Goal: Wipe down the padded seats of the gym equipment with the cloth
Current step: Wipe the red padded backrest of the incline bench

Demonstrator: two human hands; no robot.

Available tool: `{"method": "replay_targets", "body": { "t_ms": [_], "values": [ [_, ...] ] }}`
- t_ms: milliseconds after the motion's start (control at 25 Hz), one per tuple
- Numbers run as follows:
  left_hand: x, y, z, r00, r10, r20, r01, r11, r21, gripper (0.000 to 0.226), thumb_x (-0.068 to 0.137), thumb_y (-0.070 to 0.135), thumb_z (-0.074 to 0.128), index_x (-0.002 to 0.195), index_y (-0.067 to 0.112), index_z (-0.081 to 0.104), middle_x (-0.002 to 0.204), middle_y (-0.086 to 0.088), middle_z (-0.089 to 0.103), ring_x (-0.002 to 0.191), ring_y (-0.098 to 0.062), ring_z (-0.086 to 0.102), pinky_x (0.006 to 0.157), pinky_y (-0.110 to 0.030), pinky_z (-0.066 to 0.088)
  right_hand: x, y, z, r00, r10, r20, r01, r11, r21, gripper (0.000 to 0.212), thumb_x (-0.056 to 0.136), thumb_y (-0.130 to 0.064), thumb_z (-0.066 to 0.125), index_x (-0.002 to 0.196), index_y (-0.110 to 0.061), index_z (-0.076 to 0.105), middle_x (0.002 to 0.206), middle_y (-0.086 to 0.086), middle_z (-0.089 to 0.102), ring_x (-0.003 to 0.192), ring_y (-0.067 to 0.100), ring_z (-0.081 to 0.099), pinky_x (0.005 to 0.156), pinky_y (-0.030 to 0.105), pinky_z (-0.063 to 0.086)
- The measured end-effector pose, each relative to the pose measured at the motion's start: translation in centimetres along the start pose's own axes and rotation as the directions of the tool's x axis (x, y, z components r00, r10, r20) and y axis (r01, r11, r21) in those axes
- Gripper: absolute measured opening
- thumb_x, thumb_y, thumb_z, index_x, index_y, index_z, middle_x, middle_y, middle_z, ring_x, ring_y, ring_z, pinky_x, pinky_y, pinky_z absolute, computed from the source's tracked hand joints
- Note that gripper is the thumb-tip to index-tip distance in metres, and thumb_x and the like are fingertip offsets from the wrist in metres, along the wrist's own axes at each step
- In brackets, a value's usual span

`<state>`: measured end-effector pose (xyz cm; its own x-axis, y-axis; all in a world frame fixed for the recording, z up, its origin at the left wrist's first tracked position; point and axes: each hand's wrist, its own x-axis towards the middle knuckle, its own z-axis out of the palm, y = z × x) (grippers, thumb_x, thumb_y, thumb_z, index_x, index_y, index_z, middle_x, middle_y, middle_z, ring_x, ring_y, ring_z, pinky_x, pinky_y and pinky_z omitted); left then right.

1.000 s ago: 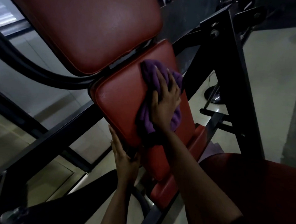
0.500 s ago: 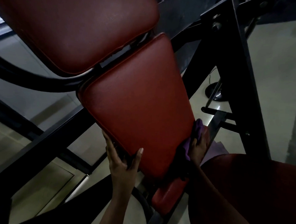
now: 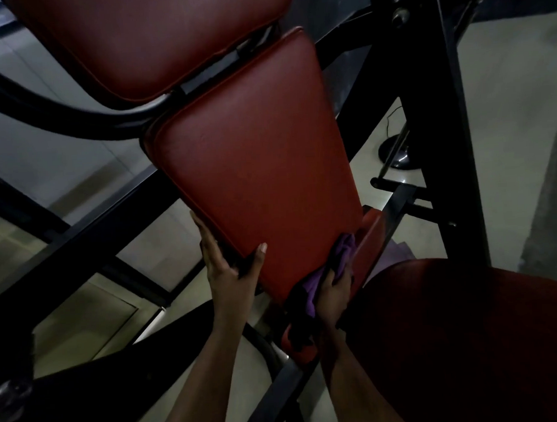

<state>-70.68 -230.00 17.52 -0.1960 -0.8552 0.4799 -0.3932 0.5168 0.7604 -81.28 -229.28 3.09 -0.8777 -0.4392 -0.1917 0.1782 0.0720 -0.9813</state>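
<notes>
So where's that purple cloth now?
The purple cloth sits low, right of centre in the head view, bunched in the right hand at the lower right corner of the long red pad, beside a smaller red pad.

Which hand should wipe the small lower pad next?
Right. The right hand grips the purple cloth beside the lower pad; the left hand only holds the edge of the larger pad.

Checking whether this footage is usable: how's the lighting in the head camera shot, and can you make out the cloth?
Head view: dim and underexposed overall; the middle pad reads dull red; the lower-right seat sinks nearly to black; the purple cloth in the right hand is distinguishable but shadowed; the pale floor is brightest; no obvious motion blur.
</notes>
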Motion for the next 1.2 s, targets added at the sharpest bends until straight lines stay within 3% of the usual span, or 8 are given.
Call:
{"method": "replay_targets", "body": {
  "t_ms": [120,240,400,520,640,840,960,1200],
  "values": [
    [-0.1,0.0,0.2,1.000,0.000,-0.007,0.000,1.000,0.007,0.101,0.064,0.071,0.063,0.141,0.055,-0.001,0.140,0.030,0.019,0.131,-0.015,0.038,0.097,-0.050,0.049,-3.3,-0.1,-0.4,1.000,-0.004,0.026,0.003,1.000,0.008,0.059,0.084,-0.027,0.037,0.142,-0.013,0.034,0.143,0.014,0.043,0.131,0.027,0.041,0.106,0.025,0.029],
    [-0.4,0.2,0.0,0.999,-0.047,0.006,0.047,0.999,-0.022,0.101,0.067,0.069,0.062,0.142,0.051,-0.003,0.137,0.030,0.016,0.133,-0.013,0.037,0.099,-0.048,0.048,-6.1,0.2,-1.7,0.989,-0.041,0.144,0.051,0.996,-0.072,0.063,0.080,-0.031,0.037,0.141,-0.016,0.033,0.140,0.018,0.045,0.129,0.033,0.043,0.107,0.039,0.035],
    [-0.6,1.7,-0.4,0.997,-0.072,0.007,0.072,0.985,-0.155,0.087,0.073,0.075,0.049,0.143,0.052,0.002,0.134,0.040,0.019,0.124,0.014,0.037,0.095,-0.015,0.045,-5.5,-5.2,-4.4,0.935,-0.278,0.222,0.284,0.959,0.004,0.055,0.084,-0.021,0.047,0.137,-0.030,0.036,0.136,0.009,0.048,0.127,0.028,0.045,0.102,0.032,0.036],
    [-0.6,1.6,-0.4,0.995,-0.097,-0.030,0.087,0.966,-0.243,0.069,0.075,0.081,0.035,0.137,0.060,0.013,0.145,0.033,0.023,0.135,0.004,0.032,0.111,-0.032,0.034,-4.5,-15.3,-2.3,0.768,-0.599,0.228,0.593,0.799,0.102,0.061,0.080,-0.028,0.043,0.138,-0.039,0.028,0.144,0.003,0.037,0.135,0.020,0.028,0.111,0.030,0.019],
    [-0.5,0.7,-0.6,0.992,-0.129,-0.006,0.118,0.925,-0.361,0.062,0.079,0.078,0.036,0.136,0.061,0.023,0.157,0.010,0.022,0.144,-0.014,0.025,0.115,-0.055,0.025,-4.4,-19.1,0.7,0.415,-0.844,0.339,0.899,0.437,-0.012,0.057,0.081,-0.039,0.038,0.138,-0.039,0.030,0.151,0.006,0.029,0.135,0.020,0.024,0.110,0.034,0.016],
    [-0.8,0.7,0.0,0.978,-0.208,-0.025,0.180,0.896,-0.406,0.065,0.072,0.082,0.041,0.132,0.058,0.033,0.154,0.003,0.030,0.141,-0.017,0.032,0.114,-0.055,0.028,-2.3,-12.9,1.5,0.143,-0.930,0.338,0.989,0.120,-0.086,0.047,0.087,-0.047,0.036,0.134,-0.044,0.034,0.149,0.001,0.024,0.133,0.018,0.027,0.100,0.045,0.029],
    [-0.9,0.2,0.4,0.975,-0.216,-0.051,0.173,0.885,-0.432,0.089,0.071,0.081,0.046,0.145,0.035,0.025,0.153,-0.003,0.033,0.138,-0.020,0.037,0.113,-0.049,0.033,-1.7,-9.5,0.9,0.098,-0.941,0.323,0.994,0.079,-0.071,0.043,0.092,-0.051,0.028,0.134,-0.044,0.033,0.148,-0.002,0.022,0.129,0.019,0.032,0.097,0.043,0.031],
    [-0.9,0.2,1.0,0.974,-0.190,-0.123,0.112,0.878,-0.466,0.070,0.076,0.068,0.056,0.136,0.060,0.020,0.155,-0.004,0.028,0.137,-0.023,0.039,0.107,-0.058,0.036,-0.4,-2.6,-1.3,0.080,-0.904,0.420,0.992,0.029,-0.125,0.071,0.077,-0.046,0.051,0.141,-0.047,0.020,0.147,0.000,0.020,0.121,0.023,0.039,0.091,0.043,0.031]
  ]
}}
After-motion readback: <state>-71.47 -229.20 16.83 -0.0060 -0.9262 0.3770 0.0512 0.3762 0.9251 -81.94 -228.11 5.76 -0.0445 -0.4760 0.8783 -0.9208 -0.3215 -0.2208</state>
